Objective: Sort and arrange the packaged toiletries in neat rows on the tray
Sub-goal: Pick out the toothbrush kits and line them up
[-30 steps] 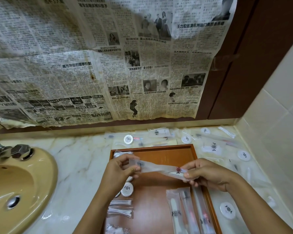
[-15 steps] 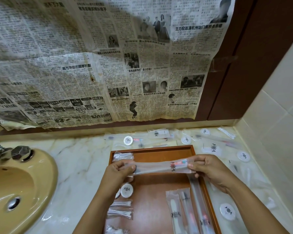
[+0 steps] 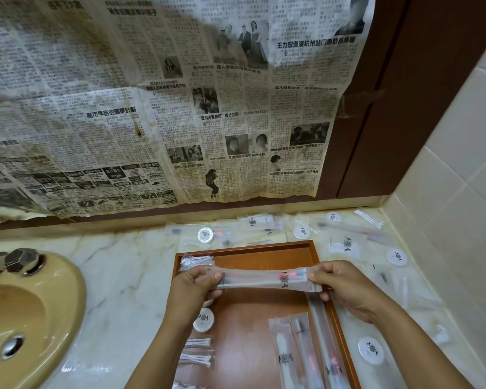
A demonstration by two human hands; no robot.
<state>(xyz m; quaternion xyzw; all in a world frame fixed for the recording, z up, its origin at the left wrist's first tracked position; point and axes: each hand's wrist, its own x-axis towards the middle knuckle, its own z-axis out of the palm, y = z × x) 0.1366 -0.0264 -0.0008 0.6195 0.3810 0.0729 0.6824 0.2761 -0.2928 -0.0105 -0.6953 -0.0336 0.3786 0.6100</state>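
- My left hand (image 3: 192, 287) pinches one end of a long clear toothbrush packet (image 3: 264, 279), fingers curled on it.
- My right hand (image 3: 345, 290) pinches the other end, thumb on top, near the red and blue print.
- Packet is held level, crosswise above the far half of the wooden tray (image 3: 253, 248), not touching it.
- On the tray, right side: three long packets (image 3: 306, 355) lying lengthwise, side by side, the rightmost against the tray's right wall.
- On the tray, left side: a round white soap (image 3: 204, 321) just under my left wrist, then two cotton swab packs (image 3: 198, 352) nearer me.
- Another clear pack (image 3: 197, 261) sits in the tray's far left corner, just beyond my left fingers.
- My hands and the held packet hide the tray's middle strip.
- Loose on the counter behind the tray: a silver-rimmed round soap (image 3: 205, 235), flat sachets (image 3: 257, 222), more long packets.
- Right of the tray: several round white soaps (image 3: 371, 350) and clear packets, scattered.
- Surface is a pale marble counter (image 3: 129, 276).
- Tan sink (image 3: 26, 318) at left with a metal tap knob (image 3: 21, 260).
- Old yellowed newspaper (image 3: 152, 108) covers the wall behind; dark brown panel (image 3: 432, 94) and cream tiles (image 3: 460, 192) at right.
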